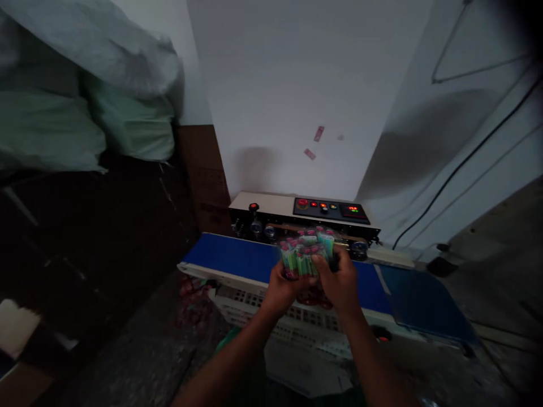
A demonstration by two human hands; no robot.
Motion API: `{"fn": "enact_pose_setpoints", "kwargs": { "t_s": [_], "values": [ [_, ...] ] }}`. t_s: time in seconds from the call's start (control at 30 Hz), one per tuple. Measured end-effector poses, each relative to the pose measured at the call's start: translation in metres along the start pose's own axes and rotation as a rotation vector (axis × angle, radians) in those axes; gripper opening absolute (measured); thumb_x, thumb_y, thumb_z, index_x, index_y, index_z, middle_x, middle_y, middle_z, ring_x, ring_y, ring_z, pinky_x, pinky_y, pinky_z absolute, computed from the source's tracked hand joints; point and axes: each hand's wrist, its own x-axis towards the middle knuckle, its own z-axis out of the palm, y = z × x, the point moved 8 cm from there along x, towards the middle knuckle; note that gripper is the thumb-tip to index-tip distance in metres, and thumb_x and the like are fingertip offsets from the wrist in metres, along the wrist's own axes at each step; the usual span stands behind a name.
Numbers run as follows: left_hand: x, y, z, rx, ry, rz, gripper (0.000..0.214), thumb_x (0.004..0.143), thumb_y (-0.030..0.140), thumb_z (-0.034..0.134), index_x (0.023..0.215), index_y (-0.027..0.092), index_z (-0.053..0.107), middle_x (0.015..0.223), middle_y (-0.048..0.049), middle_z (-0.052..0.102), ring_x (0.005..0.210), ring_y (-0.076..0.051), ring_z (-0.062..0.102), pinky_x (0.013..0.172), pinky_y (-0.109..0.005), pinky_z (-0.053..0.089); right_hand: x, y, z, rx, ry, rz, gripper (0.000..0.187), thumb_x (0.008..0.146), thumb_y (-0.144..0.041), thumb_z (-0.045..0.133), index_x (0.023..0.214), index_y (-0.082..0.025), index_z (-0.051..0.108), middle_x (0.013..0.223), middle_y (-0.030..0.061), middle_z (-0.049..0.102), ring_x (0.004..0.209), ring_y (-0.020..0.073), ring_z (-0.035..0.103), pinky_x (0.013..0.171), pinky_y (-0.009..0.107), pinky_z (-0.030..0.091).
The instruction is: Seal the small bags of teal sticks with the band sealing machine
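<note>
Both my hands hold one clear packet of green and pink tubes [306,251] just above the blue conveyor belt [231,259]. My left hand [283,288] grips the packet's lower left side with fingers closed. My right hand [339,281] pinches its lower right side, fingers curled round it. The packet's top edge points toward the sealing machine [305,217] behind the belt.
The machine's control panel [331,209] shows lit red and green lights. A white slotted crate [297,328] sits below the belt in front of me. Big pale sacks [85,102] are stacked at the left. A black cable [466,164] runs down the right wall.
</note>
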Motion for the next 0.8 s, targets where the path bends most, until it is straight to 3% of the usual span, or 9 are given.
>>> {"fn": "enact_pose_setpoints", "kwargs": {
  "t_s": [0.1,0.23,0.37,0.43,0.6,0.8],
  "values": [
    [-0.008,0.008,-0.012,-0.048,0.057,0.032,0.057,0.051,0.027,0.083,0.101,0.016,0.060,0.088,-0.0047,0.070,0.076,-0.020,0.066,0.073,-0.033,0.053,-0.003,-0.014,0.009,-0.052,0.054,-0.077,0.035,0.071,-0.044,0.064,0.095,-0.019,0.057,0.082,0.0023,0.061,0.074,0.0172,0.055,0.071,0.030,0.045],
    [-0.012,0.011,-0.017,-0.084,0.079,0.043,0.054,0.053,0.024,0.082,0.101,0.014,0.060,0.089,-0.0057,0.071,0.077,-0.020,0.067,0.073,-0.032,0.053,-0.006,-0.014,0.011,0.002,0.103,-0.047,0.041,0.067,-0.042,0.069,0.098,-0.019,0.055,0.083,0.0010,0.061,0.073,0.0163,0.055,0.069,0.028,0.045],
    [-0.002,0.010,-0.012,-0.037,0.021,0.050,0.046,0.056,0.019,0.080,0.099,0.013,0.062,0.091,-0.0067,0.071,0.078,-0.020,0.066,0.076,-0.033,0.052,-0.002,-0.014,0.016,0.139,-0.034,-0.044,0.029,0.083,-0.040,0.050,0.103,-0.020,0.053,0.092,0.0025,0.062,0.083,0.0165,0.056,0.075,0.028,0.044],
    [0.006,0.007,-0.007,-0.017,-0.013,0.047,0.045,0.056,0.018,0.080,0.098,0.013,0.062,0.091,-0.0068,0.071,0.079,-0.020,0.066,0.076,-0.034,0.052,0.002,-0.012,0.012,0.150,-0.027,-0.039,0.025,0.087,-0.037,0.042,0.100,-0.020,0.055,0.093,0.0027,0.062,0.086,0.0163,0.056,0.077,0.028,0.042],
    [0.020,-0.011,0.003,-0.022,-0.030,0.024,0.041,0.058,0.018,0.078,0.095,0.014,0.063,0.090,-0.0061,0.071,0.078,-0.019,0.066,0.075,-0.033,0.052,0.010,0.009,-0.008,0.166,0.150,0.001,0.021,0.081,-0.036,0.055,0.092,-0.019,0.056,0.085,0.0007,0.060,0.080,0.0148,0.054,0.074,0.026,0.042],
    [0.023,-0.036,0.005,-0.040,0.013,-0.059,0.042,0.057,0.020,0.079,0.095,0.013,0.062,0.082,-0.0052,0.071,0.071,-0.019,0.066,0.069,-0.032,0.054,0.010,0.043,-0.021,0.070,0.182,0.098,0.027,0.089,-0.040,0.039,0.087,-0.019,0.056,0.079,-0.0002,0.057,0.075,0.0133,0.051,0.069,0.024,0.039]
  ]
}}
